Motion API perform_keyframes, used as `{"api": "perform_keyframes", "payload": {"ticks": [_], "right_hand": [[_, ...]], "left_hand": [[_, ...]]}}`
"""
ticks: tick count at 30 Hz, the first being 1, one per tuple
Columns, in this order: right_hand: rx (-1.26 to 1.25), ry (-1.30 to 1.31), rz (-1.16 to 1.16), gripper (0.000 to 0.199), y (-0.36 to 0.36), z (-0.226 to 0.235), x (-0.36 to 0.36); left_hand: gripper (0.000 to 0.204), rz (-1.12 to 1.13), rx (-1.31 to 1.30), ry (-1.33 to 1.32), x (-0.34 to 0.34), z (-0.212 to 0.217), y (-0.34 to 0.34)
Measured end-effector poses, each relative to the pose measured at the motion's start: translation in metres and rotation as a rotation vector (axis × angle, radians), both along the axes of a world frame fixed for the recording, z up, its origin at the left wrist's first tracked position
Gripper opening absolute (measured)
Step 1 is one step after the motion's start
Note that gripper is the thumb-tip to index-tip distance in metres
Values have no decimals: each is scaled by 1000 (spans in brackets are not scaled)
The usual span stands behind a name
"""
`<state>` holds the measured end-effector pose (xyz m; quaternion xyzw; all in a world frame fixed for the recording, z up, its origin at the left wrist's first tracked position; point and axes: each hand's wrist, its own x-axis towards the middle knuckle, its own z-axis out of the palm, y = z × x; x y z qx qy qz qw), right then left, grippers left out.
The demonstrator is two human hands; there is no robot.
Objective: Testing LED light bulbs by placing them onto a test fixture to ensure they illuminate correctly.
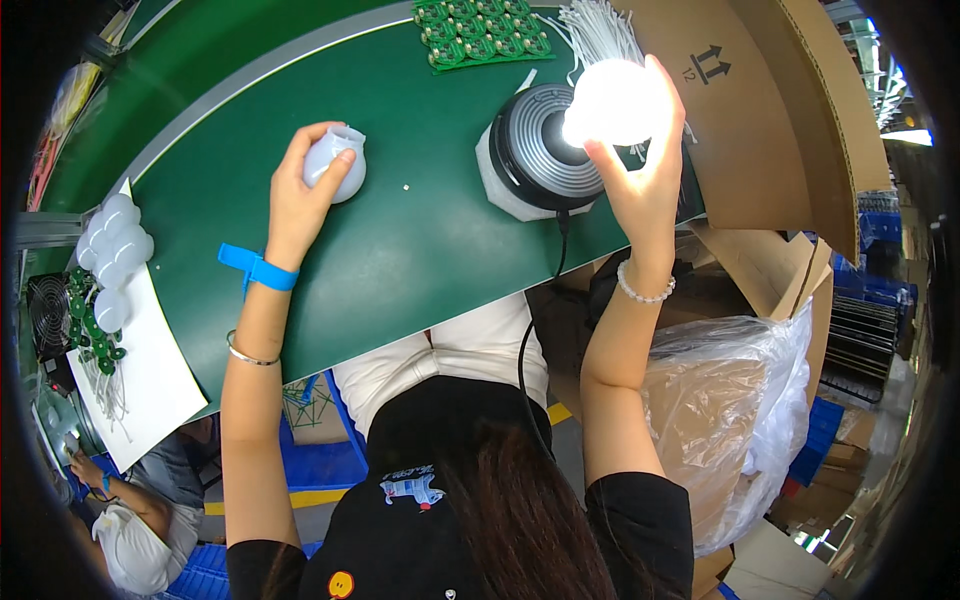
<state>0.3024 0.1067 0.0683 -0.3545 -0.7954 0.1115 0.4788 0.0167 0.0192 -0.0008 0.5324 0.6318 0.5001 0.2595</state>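
My left hand (312,185) is closed around a white bulb cover (345,180), a rounded translucent shell with a neck at its top, held over the green tabletop. In my right hand (645,165) is a brightly lit round bulb (612,103); its glare hides its detail. The lit bulb is at the upper right edge of a round black device with a ridged silver top (552,140), which sits on a pale block (495,175). Whether bulb and device touch, I cannot tell. A black cable runs from the device toward me.
Green circuit boards (482,32) lie at the far edge, beside a bundle of white wires (600,32). A cardboard box (735,130) borders the right side. At left, white covers (115,240) and small green boards (95,325) rest near a white sheet (150,370). Another person (140,530) sits lower left.
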Motion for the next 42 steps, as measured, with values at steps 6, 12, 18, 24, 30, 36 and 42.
{"api": "perform_keyframes", "payload": {"ticks": [6, 12, 18, 24, 30, 36, 42], "right_hand": [[34, -137, -94, 65, -16, 8, 13], [194, -123, -77, 72, -11, 6, -2], [221, -61, -86, 68, 2, 5, -7], [80, 119, 71, 76, 11, -12, -9], [-45, 64, 83, 75, 3, -12, 6], [139, -47, 16, 68, -11, -2, 5], [248, -157, -47, 70, -4, 5, -7]], "left_hand": [[30, 3, 5, 11, 0, -1, 1], [30, 2, 3, -6, 0, -1, 1], [30, 4, -10, -6, 0, 0, 0], [30, 1, -1, -4, 0, -1, 1], [31, 8, -3, 21, -1, 0, 0], [31, 13, -7, 15, -1, -1, 2], [30, 10, -18, 13, 0, 0, 1]]}}
